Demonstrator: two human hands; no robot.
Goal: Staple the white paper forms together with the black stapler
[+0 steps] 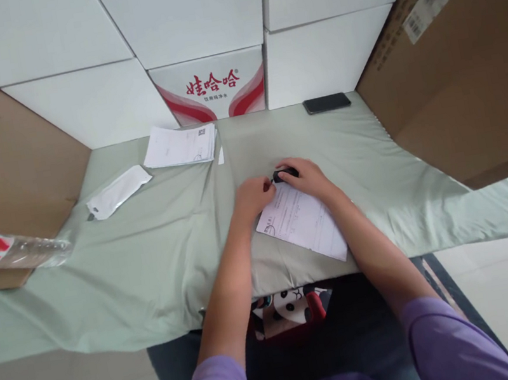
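My right hand (307, 176) is closed around a small black object (285, 175), rounded and stapler-like; its exact kind is hard to make out. Close beside it, my left hand (255, 195) has its fingers curled and pinched at the object's left end. What sits between those fingertips is hidden. A printed sheet of paper (304, 220) with a round stamp lies slantwise below both hands. Its upper corner reaches up to the black object, and its right edge runs along my right forearm.
A paper stack (182, 145) and a white packet (119, 192) lie left on the green cloth (198, 205). A phone (327, 103) rests at the back right. Cardboard boxes (467, 73) flank both sides, white cartons (201, 12) line the back, and a water bottle (7, 247) lies left.
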